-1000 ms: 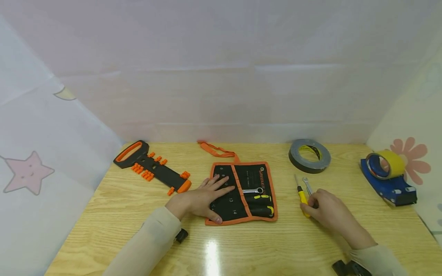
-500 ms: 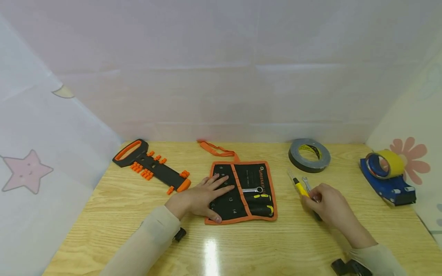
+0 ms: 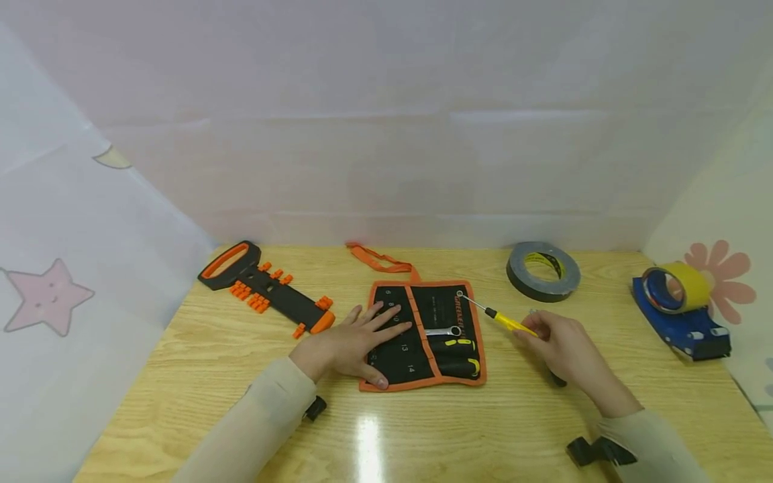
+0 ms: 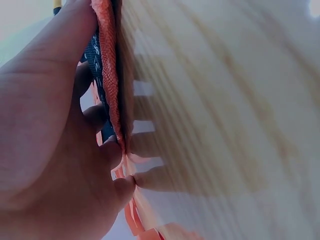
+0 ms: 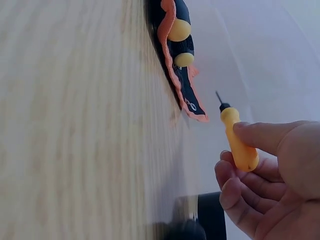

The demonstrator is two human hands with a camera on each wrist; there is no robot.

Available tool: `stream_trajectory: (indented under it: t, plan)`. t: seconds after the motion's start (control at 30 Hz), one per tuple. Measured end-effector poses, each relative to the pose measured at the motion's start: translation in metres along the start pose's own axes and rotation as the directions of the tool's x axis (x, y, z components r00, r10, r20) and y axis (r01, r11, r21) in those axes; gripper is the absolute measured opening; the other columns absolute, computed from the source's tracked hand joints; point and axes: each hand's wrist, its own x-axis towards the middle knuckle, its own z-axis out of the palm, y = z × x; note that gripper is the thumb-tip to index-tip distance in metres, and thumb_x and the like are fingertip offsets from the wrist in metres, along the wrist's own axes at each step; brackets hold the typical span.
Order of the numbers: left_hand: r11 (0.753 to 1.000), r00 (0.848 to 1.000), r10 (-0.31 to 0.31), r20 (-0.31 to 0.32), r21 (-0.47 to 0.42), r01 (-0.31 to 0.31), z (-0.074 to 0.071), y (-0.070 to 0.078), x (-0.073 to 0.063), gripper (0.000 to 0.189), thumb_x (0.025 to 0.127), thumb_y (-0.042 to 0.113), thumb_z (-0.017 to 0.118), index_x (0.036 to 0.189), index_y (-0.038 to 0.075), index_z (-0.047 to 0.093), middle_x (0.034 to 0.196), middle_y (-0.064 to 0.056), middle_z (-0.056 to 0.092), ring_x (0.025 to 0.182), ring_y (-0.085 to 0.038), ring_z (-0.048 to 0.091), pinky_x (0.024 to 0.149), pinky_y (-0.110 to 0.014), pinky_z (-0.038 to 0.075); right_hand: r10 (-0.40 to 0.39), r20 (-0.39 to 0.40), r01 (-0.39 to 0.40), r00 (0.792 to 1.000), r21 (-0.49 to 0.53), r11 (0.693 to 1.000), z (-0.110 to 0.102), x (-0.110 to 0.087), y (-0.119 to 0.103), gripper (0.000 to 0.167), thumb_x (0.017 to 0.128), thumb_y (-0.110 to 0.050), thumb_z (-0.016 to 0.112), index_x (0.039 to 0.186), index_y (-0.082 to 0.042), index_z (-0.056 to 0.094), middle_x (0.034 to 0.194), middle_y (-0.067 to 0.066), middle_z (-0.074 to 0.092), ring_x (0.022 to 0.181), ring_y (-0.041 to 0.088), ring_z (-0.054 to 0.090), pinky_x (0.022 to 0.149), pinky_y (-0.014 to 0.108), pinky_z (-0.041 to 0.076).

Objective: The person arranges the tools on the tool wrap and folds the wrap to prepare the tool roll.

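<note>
Spread flat, my left hand (image 3: 362,342) presses on the left side of a black tool pouch (image 3: 433,302) with orange edging; its fingers also show in the left wrist view. A small wrench (image 3: 443,331) and two yellow-marked black handles (image 3: 457,367) sit in the pouch's right-hand pockets. My right hand (image 3: 564,349) pinches a yellow screwdriver (image 5: 240,145) by its handle between thumb and fingers. Its shaft points left, lifted off the table, and the tip overlaps the pouch's upper right corner in the head view. Beneath the right hand, a black tool end (image 3: 557,380) shows; the rest is hidden.
A black-and-orange rack (image 3: 284,302) with orange clips lies at the left. At the back right rests a roll of grey tape (image 3: 564,285). Farther right stands a blue tape dispenser (image 3: 679,335) with yellow tape. An orange strap (image 3: 380,261) trails behind the pouch.
My right hand has raised the screwdriver from beside the small wrench on the table and swung its tip left to over the pouch. The left hand has stayed in place.
</note>
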Motion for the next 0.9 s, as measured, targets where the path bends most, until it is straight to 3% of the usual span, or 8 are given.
stream_trajectory:
  t: [0.53,0.9]
  plan:
    - [1.0,1.0,-0.004,0.018,-0.026,0.004,-0.002,0.002,0.0,0.111,0.088,0.06,0.08,0.175,0.037,0.014,0.185,-0.002,-0.005,0.171,-0.036,-0.006,0.135,-0.067,0.001,-0.144,0.002,0.144,0.99,0.035,0.989,0.016,0.024,-0.012,0.012,0.097,-0.015,0.082,0.105,-0.008,0.078,0.087,-0.001,0.071,0.072,0.011,0.05,0.065,0.025,0.042]
    - [0.999,1.0,-0.018,0.018,-0.04,0.019,-0.001,0.001,0.0,0.111,0.088,0.06,0.081,0.175,0.039,0.015,0.185,0.0,-0.006,0.171,-0.034,-0.008,0.135,-0.066,-0.002,-0.172,0.064,0.169,0.983,0.04,0.985,0.028,0.041,-0.018,0.011,0.099,-0.017,0.08,0.108,-0.011,0.08,0.088,-0.003,0.074,0.067,0.009,0.048,0.061,0.025,0.041]
